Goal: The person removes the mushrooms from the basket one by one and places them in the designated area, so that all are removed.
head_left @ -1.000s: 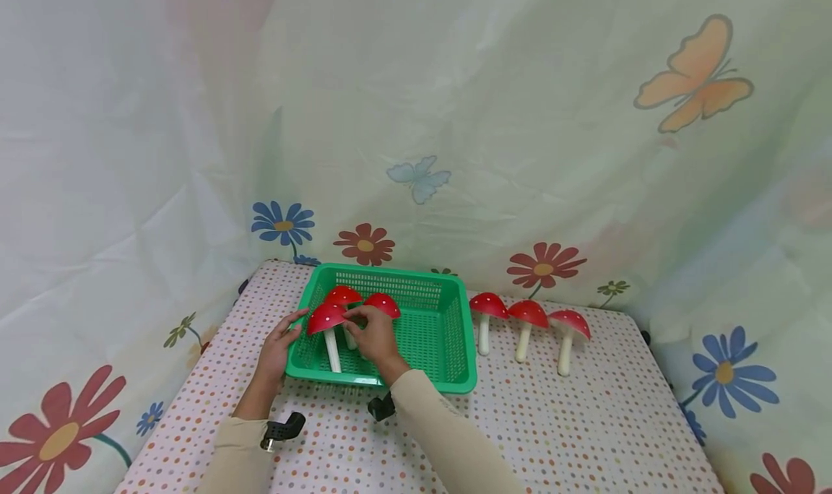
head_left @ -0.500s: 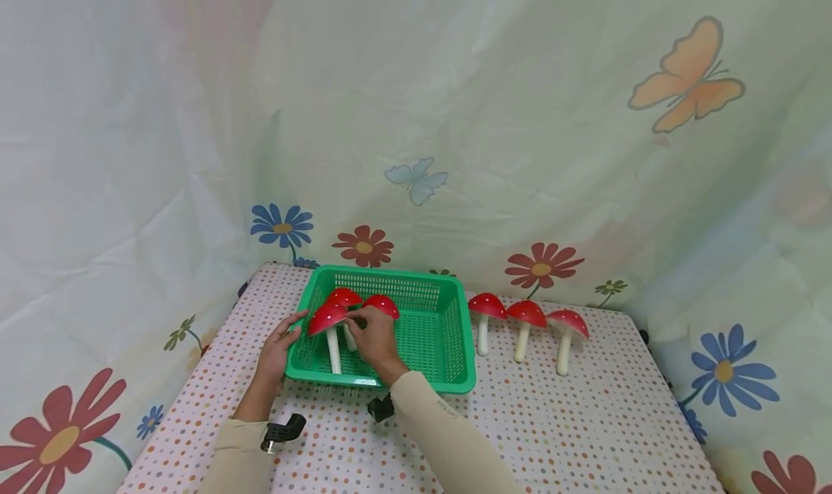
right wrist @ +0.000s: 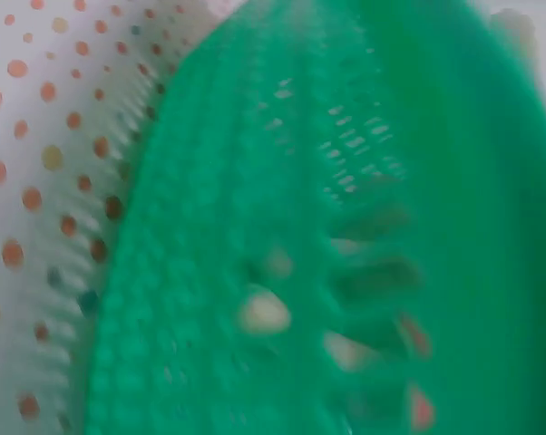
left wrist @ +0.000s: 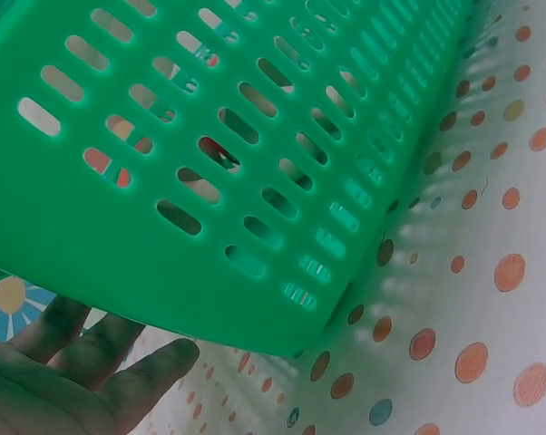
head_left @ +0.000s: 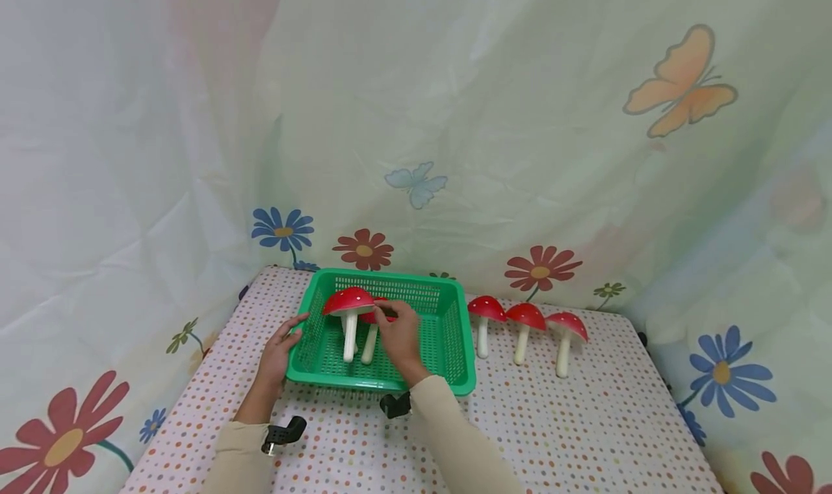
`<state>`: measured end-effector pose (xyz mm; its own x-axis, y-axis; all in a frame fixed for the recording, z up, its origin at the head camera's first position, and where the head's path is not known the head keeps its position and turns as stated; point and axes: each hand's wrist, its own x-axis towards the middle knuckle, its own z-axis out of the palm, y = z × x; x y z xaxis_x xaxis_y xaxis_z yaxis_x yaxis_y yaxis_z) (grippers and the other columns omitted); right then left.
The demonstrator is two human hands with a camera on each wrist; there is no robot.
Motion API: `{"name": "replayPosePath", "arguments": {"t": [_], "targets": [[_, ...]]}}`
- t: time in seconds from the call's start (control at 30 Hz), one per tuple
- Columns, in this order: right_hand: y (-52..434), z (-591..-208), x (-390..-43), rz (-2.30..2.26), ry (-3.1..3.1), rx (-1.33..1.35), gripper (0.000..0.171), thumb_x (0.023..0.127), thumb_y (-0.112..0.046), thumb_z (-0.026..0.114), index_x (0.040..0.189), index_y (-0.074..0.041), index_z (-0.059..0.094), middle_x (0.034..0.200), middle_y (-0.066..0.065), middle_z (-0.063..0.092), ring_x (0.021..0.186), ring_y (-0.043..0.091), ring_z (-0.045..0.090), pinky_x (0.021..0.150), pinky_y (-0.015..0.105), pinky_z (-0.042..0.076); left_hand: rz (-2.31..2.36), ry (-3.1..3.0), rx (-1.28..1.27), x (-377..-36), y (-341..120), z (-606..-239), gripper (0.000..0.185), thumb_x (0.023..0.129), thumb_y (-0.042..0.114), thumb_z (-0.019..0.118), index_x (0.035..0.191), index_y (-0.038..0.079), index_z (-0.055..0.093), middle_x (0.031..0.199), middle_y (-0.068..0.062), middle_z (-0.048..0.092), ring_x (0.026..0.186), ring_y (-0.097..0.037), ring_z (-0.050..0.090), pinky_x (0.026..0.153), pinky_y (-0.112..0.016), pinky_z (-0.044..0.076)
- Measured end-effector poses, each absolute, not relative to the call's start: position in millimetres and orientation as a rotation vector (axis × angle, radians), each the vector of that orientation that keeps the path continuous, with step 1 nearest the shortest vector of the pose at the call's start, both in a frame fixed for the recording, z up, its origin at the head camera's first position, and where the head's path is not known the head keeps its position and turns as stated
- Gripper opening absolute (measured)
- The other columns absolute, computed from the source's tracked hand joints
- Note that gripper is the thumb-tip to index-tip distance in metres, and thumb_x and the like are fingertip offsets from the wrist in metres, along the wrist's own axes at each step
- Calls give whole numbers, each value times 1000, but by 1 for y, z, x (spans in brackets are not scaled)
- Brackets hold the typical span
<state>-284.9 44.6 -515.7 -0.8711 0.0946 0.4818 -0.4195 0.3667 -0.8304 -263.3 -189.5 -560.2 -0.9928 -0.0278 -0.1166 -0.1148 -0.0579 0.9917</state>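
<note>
While the right hand (head_left: 401, 339) pinches a red-capped mushroom (head_left: 351, 315), the left hand (head_left: 274, 353) lies loose-fingered at the basket's (head_left: 429, 335) end

Although the right wrist view reaches me blurred, from the head view I make out thumb and fingertips nipping the edge of a glossy, domed cap, white-dotted above a slim, smooth, pale stem. That mushroom is inside the basket, between the hands and just left of the right one; I can't tell whether its stem touches the base. Two more mushrooms (head_left: 369, 346) share the basket, one partly behind the held one, the other partly covered by the right hand.

Fingers spread and nearly straight, the left hand is beside the green, round-cornered basket with its slotted walls; I can't tell how firmly it touches. To the right of the right hand, three similar mushrooms (head_left: 528, 316) make a row on the dot-patterned counter (head_left: 552, 429). Beyond both hands I see a creased sheet (head_left: 520, 118) printed with flowers and butterflies.
</note>
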Motion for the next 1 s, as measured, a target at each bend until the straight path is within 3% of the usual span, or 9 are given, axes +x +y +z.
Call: {"name": "replayPosePath", "arguments": {"t": [0.2,0.27,0.4,0.57,0.7,0.8,0.9,1.0], "targets": [[84,-501,-280,1462,-2001,271,13,90,-13,71,98,-4,77,92,12,73,85,28,70,73,37,58,2223,2142,-145,-264,-188,-560,43,107,29,39,148,19,44,165,-4,19,145,-33,29,111,-51,33],[101,-494,-276,1431,-1994,229,14,90,-15,72,98,-5,77,92,10,73,84,26,70,73,36,59,2215,2158,-141,-263,-188,-560,43,107,29,40,148,18,44,165,-5,18,147,-34,26,112,-52,31],[137,-483,-260,1357,-2009,128,16,90,-18,73,100,-7,78,91,7,72,83,19,69,71,21,56,2205,2172,-152,-262,-188,-558,42,107,29,40,148,19,45,165,-4,18,147,-35,24,113,-53,30],[183,-482,-240,1216,-1943,68,16,87,-10,75,100,-2,78,90,12,72,80,4,67,69,10,52,2209,2186,-150,-260,-191,-559,43,107,30,40,148,19,44,165,-3,18,148,-35,23,113,-53,28],[218,-492,-225,1141,-1914,29,15,85,0,74,99,3,77,91,17,72,83,-12,61,69,4,49,2214,2212,-124,-260,-192,-561,44,107,29,40,148,15,44,166,-5,16,150,-36,18,115,-53,25],[243,-508,-215,1099,-1930,-24,14,84,2,74,98,3,77,88,17,70,83,-17,58,69,2,47,2209,2201,-116,-261,-192,-561,44,107,30,39,149,15,42,166,-5,16,149,-35,22,113,-52,28],[262,-527,-206,1048,-1988,-91,14,84,0,74,98,3,77,85,14,69,81,-16,58,68,1,46,2200,2189,-130,-262,-191,-562,44,107,31,39,148,17,43,165,-3,18,146,-33,27,109,-49,33],[274,-548,-202,997,-2068,-150,13,84,-1,74,97,3,77,83,11,68,79,-6,63,67,0,45,2195,2196,-131,-262,-191,-562,44,107,31,39,148,16,43,165,-3,18,146,-33,28,108,-47,33]]}}
